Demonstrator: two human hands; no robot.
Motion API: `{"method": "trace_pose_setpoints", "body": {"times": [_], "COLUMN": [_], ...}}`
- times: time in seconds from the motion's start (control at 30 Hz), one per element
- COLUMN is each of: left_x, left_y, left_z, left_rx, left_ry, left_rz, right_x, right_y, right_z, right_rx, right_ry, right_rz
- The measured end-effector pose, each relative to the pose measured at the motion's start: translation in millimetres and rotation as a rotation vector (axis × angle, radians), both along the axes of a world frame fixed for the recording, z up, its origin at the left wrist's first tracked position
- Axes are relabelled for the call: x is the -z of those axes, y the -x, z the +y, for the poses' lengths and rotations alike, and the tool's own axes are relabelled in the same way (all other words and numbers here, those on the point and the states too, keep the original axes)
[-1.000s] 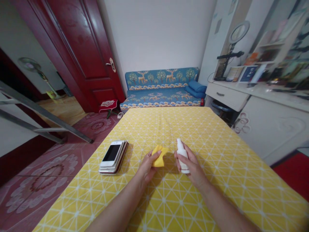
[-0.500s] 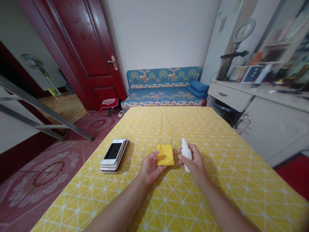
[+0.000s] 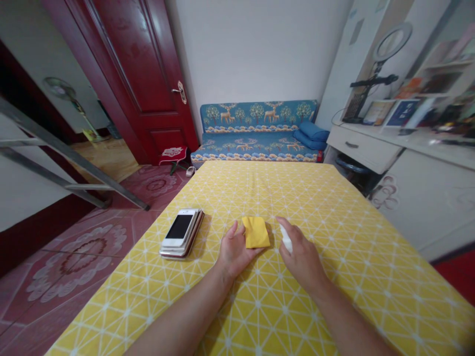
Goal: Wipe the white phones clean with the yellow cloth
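Note:
My left hand (image 3: pixel 235 250) lies low over the yellow tablecloth (image 3: pixel 297 316), its fingers against the folded yellow cloth (image 3: pixel 256 232) and its thumb raised beside it. My right hand (image 3: pixel 302 259) is wrapped around a white spray bottle (image 3: pixel 286 239), which tilts strongly and is mostly hidden by my fingers. The bottle's top is not clearly visible. To the left of my left hand, a small stack of smartphones (image 3: pixel 181 233) lies on the cloth, with a white phone on top, its dark screen facing up.
The tablecloth's left edge drops toward a patterned red floor (image 3: pixel 81 252). Beyond its far edge stands a blue deer-patterned sofa (image 3: pixel 258 133). A white drawer unit (image 3: pixel 359 147) with a ring light (image 3: pixel 392 42) stands to the right. A metal frame (image 3: pixel 63 153) slants in at the left.
The yellow cloth has flattened into a folded shape and lowered toward the tablecloth. My right hand has tipped the spray bottle over from upright, and both hands have dropped lower.

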State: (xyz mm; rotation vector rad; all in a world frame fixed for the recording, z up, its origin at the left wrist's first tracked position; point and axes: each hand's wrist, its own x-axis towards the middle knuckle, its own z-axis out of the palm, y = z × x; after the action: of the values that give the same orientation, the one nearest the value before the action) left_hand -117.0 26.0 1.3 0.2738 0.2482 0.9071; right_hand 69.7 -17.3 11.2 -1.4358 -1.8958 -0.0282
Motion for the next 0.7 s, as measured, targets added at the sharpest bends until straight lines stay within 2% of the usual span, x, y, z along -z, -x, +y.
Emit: {"method": "trace_pose_setpoints", "body": {"times": [0.23,0.3,0.4,0.47,0.57,0.63,0.7], "left_x": [-2.2,-3.9,-5.6,-5.8,-4.7,-3.2,-1.3], "left_y": [-1.7,-2.8,-5.3,-7.0,-9.2,-10.3,-11.3], "left_z": [-0.8,-2.1,-3.7,-3.9,-2.7,-1.6,-0.7], "left_rx": [0.007,0.013,0.058,0.102,0.116,0.111,0.108], "left_ry": [-0.024,-0.03,-0.047,-0.065,-0.076,-0.075,-0.072], "left_rz": [0.039,0.062,0.155,0.221,0.266,0.272,0.259], "right_x": [1.0,-2.5,-13.6,-24.2,-41.5,-50.7,-55.5], "right_y": [4.0,4.1,1.6,0.1,6.0,19.5,41.0], "right_z": [3.5,4.1,10.6,22.0,49.4,71.9,95.2], "right_rx": [0.036,0.07,0.14,0.131,0.0,-0.089,-0.13], "right_ry": [0.079,0.078,0.089,0.158,0.322,0.356,0.345], "right_rz": [0.111,0.233,0.537,0.795,1.145,1.237,1.163]}}
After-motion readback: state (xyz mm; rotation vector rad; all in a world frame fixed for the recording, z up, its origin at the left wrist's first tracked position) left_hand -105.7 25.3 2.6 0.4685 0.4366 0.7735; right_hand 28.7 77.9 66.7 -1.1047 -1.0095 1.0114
